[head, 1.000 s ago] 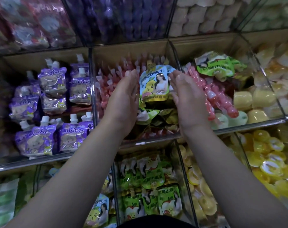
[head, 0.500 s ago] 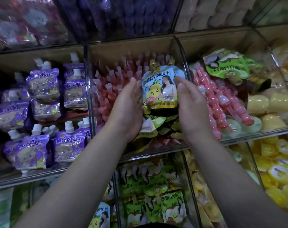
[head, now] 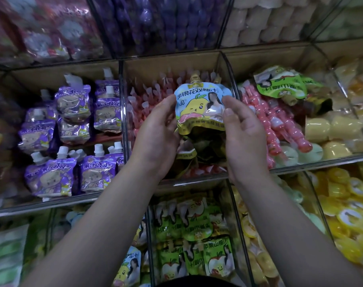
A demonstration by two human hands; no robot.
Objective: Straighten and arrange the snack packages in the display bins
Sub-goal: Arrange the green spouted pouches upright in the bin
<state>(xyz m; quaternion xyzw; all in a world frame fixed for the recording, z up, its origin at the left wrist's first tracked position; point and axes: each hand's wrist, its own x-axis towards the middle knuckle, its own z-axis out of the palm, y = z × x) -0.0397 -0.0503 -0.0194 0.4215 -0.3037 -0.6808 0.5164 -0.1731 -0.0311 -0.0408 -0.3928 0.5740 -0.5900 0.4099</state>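
Tidying one compartment at a time, judging by the layout: the tiered display rack of clear-walled bins (head: 41, 206) fills the head view, and work is centred on the cardboard-backed middle bin (head: 172, 63) of the second tier. That bin holds rows of pink plastic jelly sticks (head: 147, 100) at the back and left, with a loose heap of crumpled gold-bottomed foil pouches (head: 197, 154) at the front. The purple spouted foil pouches (head: 72, 112) in the bin to the left stand roughly in rows. The bin to the right has a lime-green spouted pouch (head: 280, 85) lying upside down on more pink sticks. The left hand (head: 155, 137) and right hand (head: 244, 137) are raised over the middle bin. Between them is the pale-blue and yellow foil pouch printed with a cartoon pear (head: 201, 108), upright, face to the camera, above the heap, its lower edge near the heap or touching it. Grip: each thumb lies on a front side edge, and the fingers behind are hidden, so I read it as a pinch from both sides. Its small gold screw cap (head: 194, 78) points up toward the back wall. Step in hand: squaring this pouch before seating it. Next move calls for lowering it upright, which probably needs the slumped heap beneath flattened or stood up first, otherwise it may topple forward.
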